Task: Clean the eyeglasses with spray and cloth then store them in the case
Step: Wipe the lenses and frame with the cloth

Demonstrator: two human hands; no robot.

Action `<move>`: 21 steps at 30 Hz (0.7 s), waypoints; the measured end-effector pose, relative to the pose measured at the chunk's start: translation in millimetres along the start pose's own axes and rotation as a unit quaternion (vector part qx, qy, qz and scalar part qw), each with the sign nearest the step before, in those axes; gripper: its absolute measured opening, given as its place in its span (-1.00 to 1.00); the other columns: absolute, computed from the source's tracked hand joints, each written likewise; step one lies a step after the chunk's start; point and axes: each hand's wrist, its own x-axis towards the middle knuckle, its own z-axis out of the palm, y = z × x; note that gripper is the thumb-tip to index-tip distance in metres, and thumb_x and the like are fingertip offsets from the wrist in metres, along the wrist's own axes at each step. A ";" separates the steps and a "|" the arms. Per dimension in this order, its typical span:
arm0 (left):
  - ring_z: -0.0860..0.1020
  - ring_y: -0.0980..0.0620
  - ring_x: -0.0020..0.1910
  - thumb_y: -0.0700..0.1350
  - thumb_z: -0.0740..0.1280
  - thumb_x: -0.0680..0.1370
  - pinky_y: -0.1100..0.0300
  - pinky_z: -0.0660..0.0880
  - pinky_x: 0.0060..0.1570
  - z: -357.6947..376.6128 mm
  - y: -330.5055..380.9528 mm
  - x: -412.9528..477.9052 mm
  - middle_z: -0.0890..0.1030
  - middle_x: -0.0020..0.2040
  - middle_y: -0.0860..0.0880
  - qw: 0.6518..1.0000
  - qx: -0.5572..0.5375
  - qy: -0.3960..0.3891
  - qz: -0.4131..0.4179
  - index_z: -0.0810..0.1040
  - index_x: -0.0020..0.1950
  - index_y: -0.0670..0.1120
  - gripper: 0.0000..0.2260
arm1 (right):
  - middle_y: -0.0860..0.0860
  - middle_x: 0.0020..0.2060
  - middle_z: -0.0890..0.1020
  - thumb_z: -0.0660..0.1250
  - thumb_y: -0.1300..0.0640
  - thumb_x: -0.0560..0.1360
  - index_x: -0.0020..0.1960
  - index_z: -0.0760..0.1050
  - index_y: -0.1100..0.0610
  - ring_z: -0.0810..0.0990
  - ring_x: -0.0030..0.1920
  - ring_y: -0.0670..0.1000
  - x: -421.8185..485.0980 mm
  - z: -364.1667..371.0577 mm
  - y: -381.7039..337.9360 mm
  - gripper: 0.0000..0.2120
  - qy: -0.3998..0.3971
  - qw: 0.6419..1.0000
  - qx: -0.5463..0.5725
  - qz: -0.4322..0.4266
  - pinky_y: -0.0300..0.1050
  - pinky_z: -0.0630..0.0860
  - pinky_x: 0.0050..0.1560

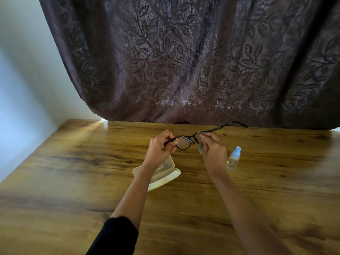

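eyeglasses (pixel 185 142) between gripping hands, cloth (pixel 201 148) right

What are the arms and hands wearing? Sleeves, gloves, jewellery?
Left arm: black sleeve ending near the elbow, forearm bare. Right arm: no sleeve in view. Left hand and right hand: no gloves, rings or watch visible.

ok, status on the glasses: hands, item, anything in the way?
Left grip holds eyeglasses at frame end, above table. Right grip pinches cloth on the other lens. Case open below, spray bottle standing beside; nothing blocking.
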 end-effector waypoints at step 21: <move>0.50 0.08 -0.39 -0.31 0.29 0.52 0.24 0.46 -0.34 -6.1 1.2 3.8 0.58 -0.33 -0.23 1.000 0.018 0.007 0.008 0.37 -0.23 -0.04 -0.78 | 0.13 0.02 0.59 0.34 0.43 0.38 0.10 0.57 0.26 0.60 -0.08 0.09 -4.7 -0.5 -9.5 -0.69 -0.019 0.999 0.006 -0.028 -0.16 0.58 -0.15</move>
